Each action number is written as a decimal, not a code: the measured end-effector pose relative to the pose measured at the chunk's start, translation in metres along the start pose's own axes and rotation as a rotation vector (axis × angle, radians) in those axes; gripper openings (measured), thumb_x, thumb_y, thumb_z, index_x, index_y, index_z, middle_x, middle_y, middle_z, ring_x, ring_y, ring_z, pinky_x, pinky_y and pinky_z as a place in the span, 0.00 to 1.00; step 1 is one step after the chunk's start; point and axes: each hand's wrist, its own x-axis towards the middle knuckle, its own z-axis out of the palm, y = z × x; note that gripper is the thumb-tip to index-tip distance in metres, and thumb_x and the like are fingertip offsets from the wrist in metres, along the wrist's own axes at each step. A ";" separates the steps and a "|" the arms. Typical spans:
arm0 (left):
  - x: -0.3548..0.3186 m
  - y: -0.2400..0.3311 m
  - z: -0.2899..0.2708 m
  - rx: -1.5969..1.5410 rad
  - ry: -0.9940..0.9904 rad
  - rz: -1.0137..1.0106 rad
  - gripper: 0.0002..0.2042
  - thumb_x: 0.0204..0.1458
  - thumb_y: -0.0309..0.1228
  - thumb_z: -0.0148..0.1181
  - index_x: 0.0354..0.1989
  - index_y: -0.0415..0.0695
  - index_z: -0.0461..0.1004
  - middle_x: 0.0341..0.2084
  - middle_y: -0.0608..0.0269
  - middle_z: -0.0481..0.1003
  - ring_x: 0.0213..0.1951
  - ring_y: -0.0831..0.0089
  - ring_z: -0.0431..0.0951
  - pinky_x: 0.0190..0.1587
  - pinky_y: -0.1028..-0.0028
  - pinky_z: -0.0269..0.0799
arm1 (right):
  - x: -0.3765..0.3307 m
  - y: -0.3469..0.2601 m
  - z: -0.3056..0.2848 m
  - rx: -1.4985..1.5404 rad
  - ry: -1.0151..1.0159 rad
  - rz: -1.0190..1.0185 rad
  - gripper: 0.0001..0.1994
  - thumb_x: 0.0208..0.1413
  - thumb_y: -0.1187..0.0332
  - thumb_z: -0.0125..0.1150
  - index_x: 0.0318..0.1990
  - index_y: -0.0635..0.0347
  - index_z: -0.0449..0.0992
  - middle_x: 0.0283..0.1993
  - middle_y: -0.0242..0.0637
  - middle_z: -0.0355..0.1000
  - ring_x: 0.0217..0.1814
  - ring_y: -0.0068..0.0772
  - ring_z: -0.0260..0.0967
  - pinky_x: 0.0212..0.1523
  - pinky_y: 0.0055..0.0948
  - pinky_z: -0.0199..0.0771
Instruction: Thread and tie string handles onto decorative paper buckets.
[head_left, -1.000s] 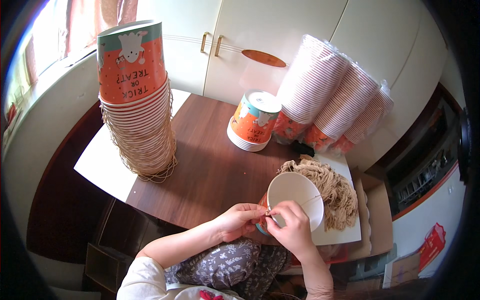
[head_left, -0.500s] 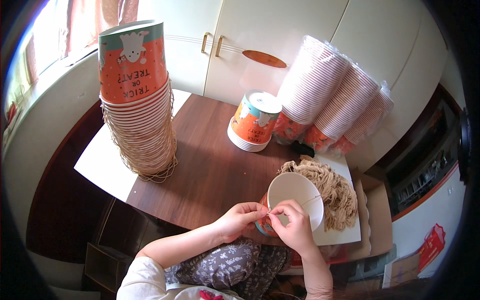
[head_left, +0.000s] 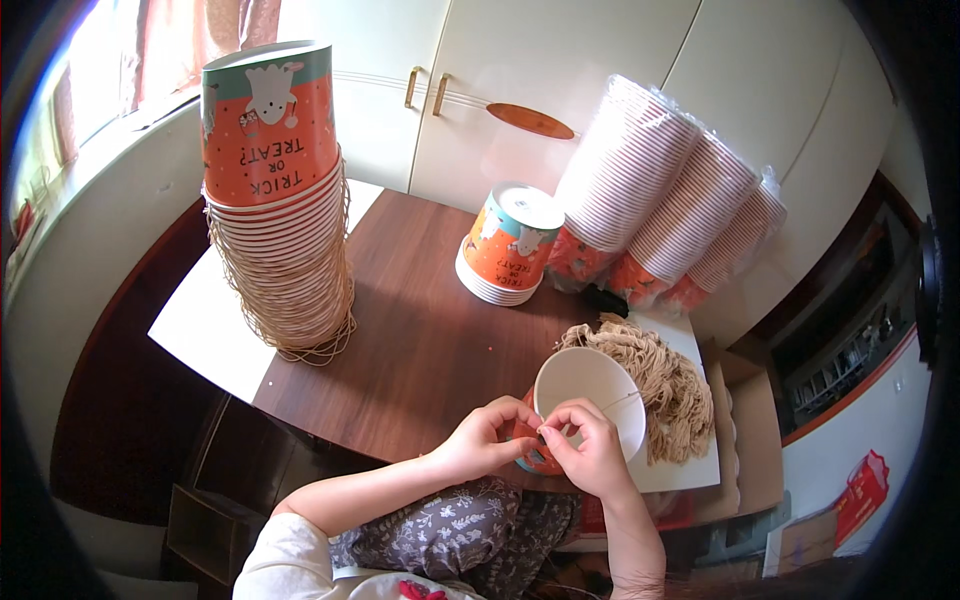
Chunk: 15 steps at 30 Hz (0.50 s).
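Note:
A paper bucket [head_left: 572, 382], white inside and orange outside, is tilted with its mouth up at the table's near edge. A thin tan cord [head_left: 622, 398] crosses its far right rim. At the near left rim my left hand [head_left: 485, 437] and my right hand [head_left: 588, 447] meet, thumbs and index fingers pinched together. The cord's end appears to be between their fingertips, though the fingers mostly cover it. To the right of the bucket lies a loose hank of tan cords [head_left: 672, 395].
At the left stands a tall upside-down stack of orange buckets [head_left: 275, 230] with cord loops hanging from it. A short stack [head_left: 510, 245] is mid-table. Plastic-wrapped bucket stacks [head_left: 650, 175] lean at the back right. A cardboard box [head_left: 755, 430] is beside the table [head_left: 400, 330].
My left thumb and fingers have shifted and bent more at the rim, with the thumb lower. The right hand stays pinched in nearly the same place. The bucket has hardly moved.

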 end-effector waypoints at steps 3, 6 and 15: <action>0.002 -0.001 0.001 0.206 0.061 0.189 0.07 0.51 0.25 0.57 0.37 0.37 0.70 0.33 0.65 0.69 0.35 0.81 0.70 0.37 0.80 0.68 | 0.002 0.002 0.002 0.057 -0.012 0.029 0.03 0.48 0.74 0.59 0.29 0.63 0.72 0.30 0.35 0.70 0.29 0.27 0.68 0.29 0.22 0.67; 0.005 -0.001 0.001 0.227 0.088 0.188 0.06 0.51 0.27 0.58 0.34 0.37 0.71 0.33 0.64 0.67 0.35 0.82 0.69 0.35 0.82 0.67 | 0.002 0.003 0.001 0.122 -0.023 0.076 0.03 0.48 0.75 0.59 0.29 0.64 0.72 0.30 0.34 0.70 0.29 0.25 0.68 0.29 0.22 0.68; 0.007 -0.009 0.001 -0.066 0.043 0.069 0.06 0.52 0.26 0.56 0.34 0.36 0.69 0.32 0.66 0.71 0.35 0.81 0.72 0.38 0.81 0.69 | 0.000 0.007 0.002 0.202 0.004 0.115 0.03 0.47 0.77 0.57 0.29 0.67 0.71 0.29 0.37 0.70 0.30 0.26 0.71 0.32 0.24 0.73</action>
